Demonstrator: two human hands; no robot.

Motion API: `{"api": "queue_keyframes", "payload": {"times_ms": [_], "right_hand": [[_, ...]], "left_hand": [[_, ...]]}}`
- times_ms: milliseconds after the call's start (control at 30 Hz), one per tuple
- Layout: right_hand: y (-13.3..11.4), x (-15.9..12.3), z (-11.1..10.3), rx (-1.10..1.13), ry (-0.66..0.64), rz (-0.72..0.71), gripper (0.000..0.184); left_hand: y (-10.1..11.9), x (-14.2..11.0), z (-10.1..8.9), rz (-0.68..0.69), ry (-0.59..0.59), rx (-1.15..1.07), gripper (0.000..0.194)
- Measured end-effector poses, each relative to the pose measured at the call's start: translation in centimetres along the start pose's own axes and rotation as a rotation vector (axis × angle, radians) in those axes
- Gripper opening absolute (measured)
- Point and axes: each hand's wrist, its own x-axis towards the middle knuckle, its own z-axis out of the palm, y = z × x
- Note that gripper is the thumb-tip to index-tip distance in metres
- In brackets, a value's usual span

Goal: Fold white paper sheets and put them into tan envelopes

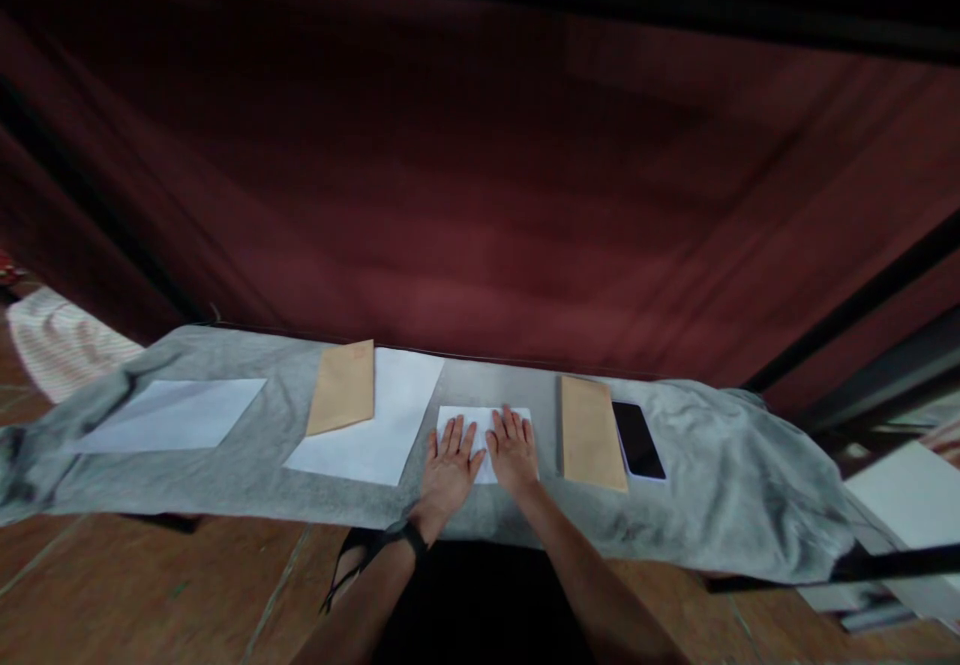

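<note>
On my feed, a dark red backing (pixel 480 195), smooth and faintly creased, fills the upper field. Below it runs the tabletop (pixel 247 485), long, narrow and covered in soft, rumpled grey cloth (pixel 750 495). A plain white sheet (pixel 405 415) lies left of centre, matte and four-sided; a second white sheet (pixel 176 415) lies flat farther left. A brown paper envelope (pixel 343 387) rests slightly askew on the nearer sheet, and another brown envelope (pixel 592 433) lies to the right. Between the two envelopes I record the small white paper (pixel 481 425), flat. The left hand (pixel 450 467) and the right hand (pixel 514 458) lie palms down on it, one on each half. Their fingers are extended and slightly spread, gripping nothing; paper shows between them. A dark-faced phone (pixel 639 440) with rounded corners lies just beside the right-hand envelope. A black band (pixel 411 537) circles the left wrist.
</note>
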Motion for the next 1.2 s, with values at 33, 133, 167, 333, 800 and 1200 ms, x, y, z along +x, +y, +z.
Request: {"api": "queue_keyframes", "payload": {"times_ms": [33, 133, 167, 333, 800, 1200], "right_hand": [[0.3, 0.1, 0.1, -0.005, 0.018, 0.02, 0.049], [1.5, 0.1, -0.2, 0.031, 0.11, 0.127, 0.05], [1.9, 0.0, -0.5, 0.048, 0.14, 0.171, 0.051], [3.7, -1.2, -2.5, 0.044, 0.091, 0.366, 0.047], [4.0, -4.1, -3.1, 0.096, 0.03, 0.387, 0.03], [2.3, -4.1, -2.2, 0.041, 0.152, 0.117, 0.04]], "left_hand": [[-0.2, -0.1, 0.1, 0.008, 0.005, 0.004, 0.055], [-0.7, -0.2, 0.3, 0.023, 0.021, 0.008, 0.056], [-0.7, -0.2, 0.3, 0.028, 0.025, 0.008, 0.056], [-0.6, -0.1, 0.3, 0.033, 0.016, 0.003, 0.057], [-1.3, -0.3, -0.3, 0.078, -0.006, -0.009, 0.053], [0.6, -0.5, 0.4, 0.094, -0.015, -0.001, 0.054]]}}
